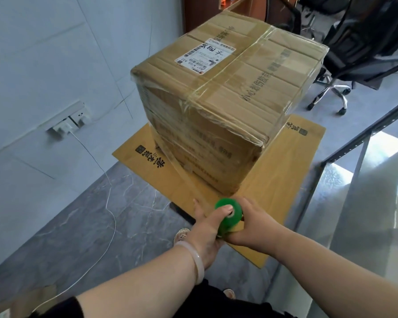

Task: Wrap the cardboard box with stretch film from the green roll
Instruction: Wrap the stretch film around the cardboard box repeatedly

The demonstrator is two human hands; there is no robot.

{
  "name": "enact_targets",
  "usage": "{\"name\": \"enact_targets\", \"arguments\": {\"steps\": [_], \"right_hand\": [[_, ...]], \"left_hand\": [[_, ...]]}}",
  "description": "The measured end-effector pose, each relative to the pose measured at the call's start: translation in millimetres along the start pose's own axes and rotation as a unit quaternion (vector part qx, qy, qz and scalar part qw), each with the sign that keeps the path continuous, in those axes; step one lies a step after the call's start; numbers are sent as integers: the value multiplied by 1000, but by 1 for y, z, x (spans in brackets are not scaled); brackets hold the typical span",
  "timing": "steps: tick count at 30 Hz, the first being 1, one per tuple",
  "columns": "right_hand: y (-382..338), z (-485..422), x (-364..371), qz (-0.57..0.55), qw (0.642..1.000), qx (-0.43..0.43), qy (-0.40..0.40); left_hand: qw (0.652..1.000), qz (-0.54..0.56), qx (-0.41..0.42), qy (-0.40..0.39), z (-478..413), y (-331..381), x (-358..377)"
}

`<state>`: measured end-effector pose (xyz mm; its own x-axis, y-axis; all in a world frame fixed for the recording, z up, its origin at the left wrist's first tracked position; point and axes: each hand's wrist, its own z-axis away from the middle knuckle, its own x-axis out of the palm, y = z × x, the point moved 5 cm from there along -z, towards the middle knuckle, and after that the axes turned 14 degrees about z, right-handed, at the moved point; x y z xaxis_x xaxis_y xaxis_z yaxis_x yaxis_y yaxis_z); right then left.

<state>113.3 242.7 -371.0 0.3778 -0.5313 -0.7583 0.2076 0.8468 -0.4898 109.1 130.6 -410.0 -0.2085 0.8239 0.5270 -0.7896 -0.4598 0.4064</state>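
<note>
Cardboard box (pixel 228 97) sat on a flattened sheet of cardboard (pixel 283 171) that lay on the grey floor (pixel 83 226). Clear film already clung to its sides and top edges, and a white shipping label (pixel 205 56) lay on the top face. The sheet stuck out past the box on my side and to both sides of it. Left of the box the floor was open up to the pale wall (pixel 44 65), with a thin white cable (pixel 110 214) trailing across it from a wall socket (pixel 67 125). Right of the box a metal frame with glass (pixel 354 180) stood close to the sheet's edge, and a black office chair (pixel 359 51) stood beyond the box's far right corner.

I held the green roll (pixel 229 214) low in front of the box's near corner. My left hand (pixel 207 230) was curled around it, thumb pushed into the core; my right hand (pixel 253 226) wrapped its other side. A band of stretch film (pixel 182 173) ran taut from the roll up to the box's near left face.
</note>
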Motion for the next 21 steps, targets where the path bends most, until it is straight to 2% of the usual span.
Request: {"name": "enact_targets", "arguments": {"steps": [4,12,21], "right_hand": [[6,7,-7,-59,998,24,16],[17,15,-10,-57,993,78,65],[44,23,-15,-69,988,116,76]], "left_hand": [[999,-28,-4,-21,-3,0,9],[996,-85,-8,18,-4,-24,12],[992,-121,-19,29,-17,-37,25]]}}
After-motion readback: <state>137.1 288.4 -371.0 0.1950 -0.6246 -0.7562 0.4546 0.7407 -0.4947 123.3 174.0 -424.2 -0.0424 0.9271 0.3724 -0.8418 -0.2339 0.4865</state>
